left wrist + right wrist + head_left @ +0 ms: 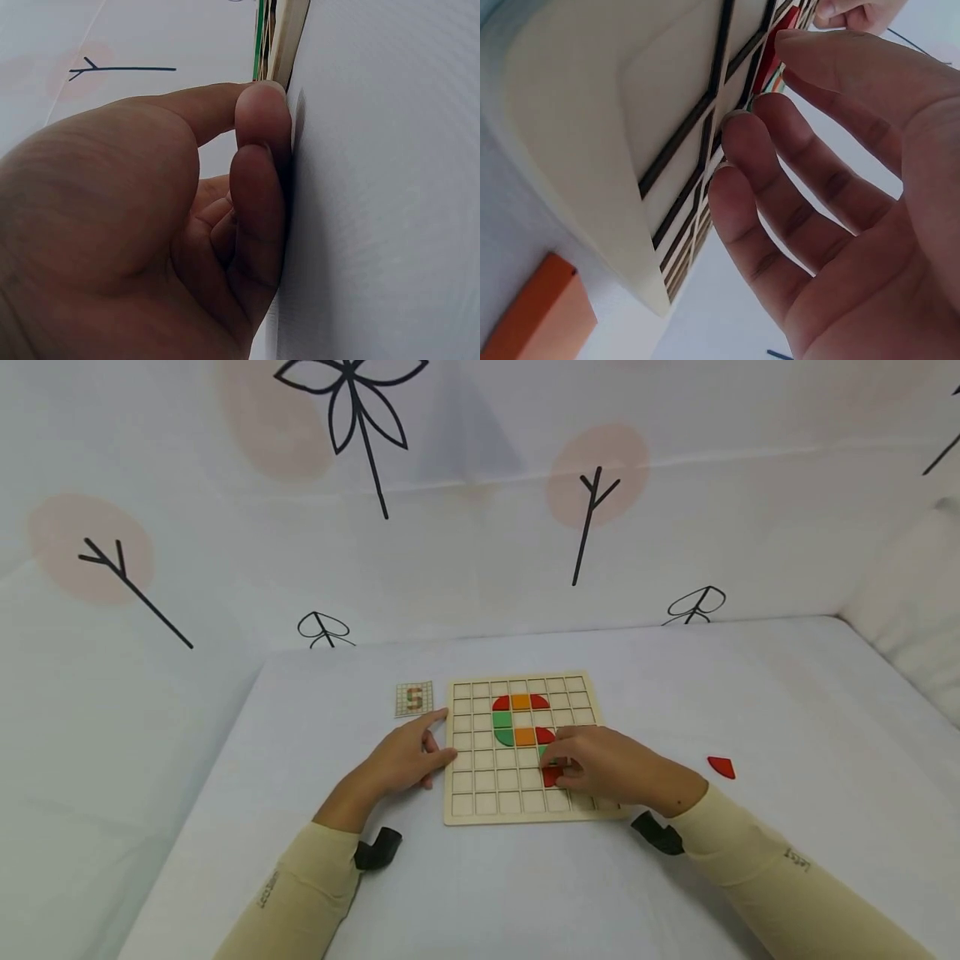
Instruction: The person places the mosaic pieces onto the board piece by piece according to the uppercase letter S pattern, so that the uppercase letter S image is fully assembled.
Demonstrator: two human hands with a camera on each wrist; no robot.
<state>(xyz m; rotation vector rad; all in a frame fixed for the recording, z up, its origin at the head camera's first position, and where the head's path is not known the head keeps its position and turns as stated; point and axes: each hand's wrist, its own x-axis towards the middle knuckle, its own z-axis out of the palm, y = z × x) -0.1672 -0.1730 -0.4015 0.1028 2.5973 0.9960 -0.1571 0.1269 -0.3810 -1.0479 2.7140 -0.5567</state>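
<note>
A pale wooden grid board point(495, 806) lies flat, several coloured tiles set in its cells. Along its left edge my left hand point(401, 756) touches the side with an extended index finger and the thumb; the other fingers bend beneath. Over the right half, my right hand point(603, 764) pinches a red tile point(552, 775) between thumb and fingertips, low over a cell. In the right wrist view the thumb presses on this red tile point(771, 56). A green tile point(543, 752) just above it is partly hidden by the fingers. Orange tiles point(521, 702) and other red and green ones form a curve.
A small pattern card point(414, 699) showing a coloured S-like figure lies beyond the left hand. One loose red tile point(722, 767) with a curved side lies right of the board. White cloth covers the table point(480, 893), and a printed curtain point(480, 552) hangs behind.
</note>
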